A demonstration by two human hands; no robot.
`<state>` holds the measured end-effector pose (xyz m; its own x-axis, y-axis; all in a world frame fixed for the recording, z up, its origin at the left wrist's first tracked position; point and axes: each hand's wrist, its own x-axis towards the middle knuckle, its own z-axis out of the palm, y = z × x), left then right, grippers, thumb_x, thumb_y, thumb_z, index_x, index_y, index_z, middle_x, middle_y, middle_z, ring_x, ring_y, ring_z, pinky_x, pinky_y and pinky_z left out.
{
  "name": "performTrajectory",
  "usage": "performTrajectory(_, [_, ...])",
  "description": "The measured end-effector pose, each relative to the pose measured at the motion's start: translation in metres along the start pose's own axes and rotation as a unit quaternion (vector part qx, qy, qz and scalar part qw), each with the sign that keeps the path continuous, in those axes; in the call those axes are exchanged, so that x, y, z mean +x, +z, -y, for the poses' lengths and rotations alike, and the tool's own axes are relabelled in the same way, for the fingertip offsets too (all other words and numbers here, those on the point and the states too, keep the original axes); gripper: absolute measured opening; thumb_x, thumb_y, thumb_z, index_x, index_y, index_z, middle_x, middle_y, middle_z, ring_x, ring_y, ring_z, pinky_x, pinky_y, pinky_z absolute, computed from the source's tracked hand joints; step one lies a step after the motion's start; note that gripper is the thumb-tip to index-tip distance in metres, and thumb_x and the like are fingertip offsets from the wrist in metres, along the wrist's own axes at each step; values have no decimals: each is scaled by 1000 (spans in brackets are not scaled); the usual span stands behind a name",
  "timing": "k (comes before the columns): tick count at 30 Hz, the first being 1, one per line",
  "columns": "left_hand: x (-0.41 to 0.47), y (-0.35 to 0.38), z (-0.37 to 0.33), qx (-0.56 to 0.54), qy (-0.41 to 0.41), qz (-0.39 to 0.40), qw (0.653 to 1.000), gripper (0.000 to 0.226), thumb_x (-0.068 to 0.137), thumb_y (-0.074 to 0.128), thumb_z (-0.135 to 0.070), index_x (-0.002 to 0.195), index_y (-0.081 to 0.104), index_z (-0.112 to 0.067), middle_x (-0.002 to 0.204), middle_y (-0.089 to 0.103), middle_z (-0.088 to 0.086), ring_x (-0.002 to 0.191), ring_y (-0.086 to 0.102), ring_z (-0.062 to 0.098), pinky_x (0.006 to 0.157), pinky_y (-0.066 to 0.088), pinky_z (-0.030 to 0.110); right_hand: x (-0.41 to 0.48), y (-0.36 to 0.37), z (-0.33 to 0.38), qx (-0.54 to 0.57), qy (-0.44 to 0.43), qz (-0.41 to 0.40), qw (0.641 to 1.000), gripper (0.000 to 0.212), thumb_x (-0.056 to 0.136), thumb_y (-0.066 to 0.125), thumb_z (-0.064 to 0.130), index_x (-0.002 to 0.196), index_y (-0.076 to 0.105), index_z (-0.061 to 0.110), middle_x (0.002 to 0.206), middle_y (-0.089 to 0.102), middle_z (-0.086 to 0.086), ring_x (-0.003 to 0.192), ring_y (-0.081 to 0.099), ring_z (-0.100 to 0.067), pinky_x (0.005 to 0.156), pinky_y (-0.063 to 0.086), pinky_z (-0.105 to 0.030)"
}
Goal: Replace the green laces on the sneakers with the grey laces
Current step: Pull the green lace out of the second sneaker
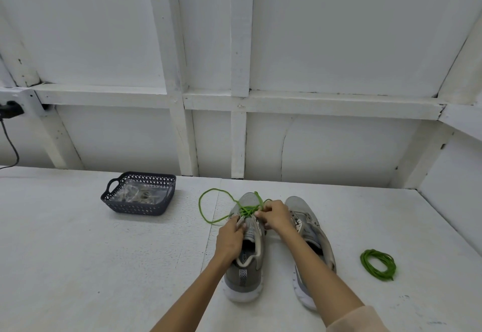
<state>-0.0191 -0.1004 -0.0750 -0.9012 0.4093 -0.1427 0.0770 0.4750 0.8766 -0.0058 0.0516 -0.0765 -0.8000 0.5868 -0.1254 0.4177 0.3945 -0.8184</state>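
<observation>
Table [104,266]: left hand [230,239] holds sneaker [245,277], right hand [275,215] pinches green lace [200,206]; logo [243,258] blurred.

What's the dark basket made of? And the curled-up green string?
The basket looks like hard plastic, matte dark grey: moulded lattice walls with formed handles. The coiled green lace seems a soft round cord, dull-surfaced, since it loops limply; its weave is too small to see.

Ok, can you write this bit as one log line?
step: unlacing | left hand: holds laced sneaker | right hand: pinches green lace | spare green lace: coiled on table | basket: untouched
</observation>
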Motion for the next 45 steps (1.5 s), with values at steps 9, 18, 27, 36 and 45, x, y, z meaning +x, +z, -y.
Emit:
performTrajectory(9, [-1,0,-1,-2,-1,-3,1000,44,100,49,-21,143,43,-10,145,46,12,133,43,27,104,34,28,-6,-3,6,-45,22,-5,999,44,85,71,35,58,40,18,58,45,1,66,45,-21,56,29,-30])
performTrajectory(18, [-3,-2,-3,0,4,-6,1000,39,100,49,-19,138,49,-9,138,54,11,128,48,28,98,37,28,-5,-4,4,36,36,19,999,37,83,74,40,64,56,13,55,52,2,54,48,-16,50,32,-26])
performTrajectory(27, [-8,-4,-7,4,18,-12,1000,34,100,48,-17,132,54,-7,133,58,13,121,52,28,91,38,26,-2,5,4,43,33,-45,998,40,87,68,37,61,52,13,61,60,-6,61,58,-28,58,43,-32])
performTrajectory(36, [-9,-5,-7,-2,16,-8,1000,33,100,47,-15,131,54,-6,132,58,15,121,52,29,84,36,24,1,-5,10,124,38,-108,986,31,93,60,35,72,53,12,76,70,-10,52,57,-21,53,48,-34])
performTrajectory(45, [-10,-5,-8,-14,6,-5,1000,34,100,47,-16,133,53,-8,133,57,14,122,51,28,83,32,21,-3,5,-2,130,42,-113,984,23,96,55,22,77,55,11,72,66,-5,52,57,-19,54,44,-33])
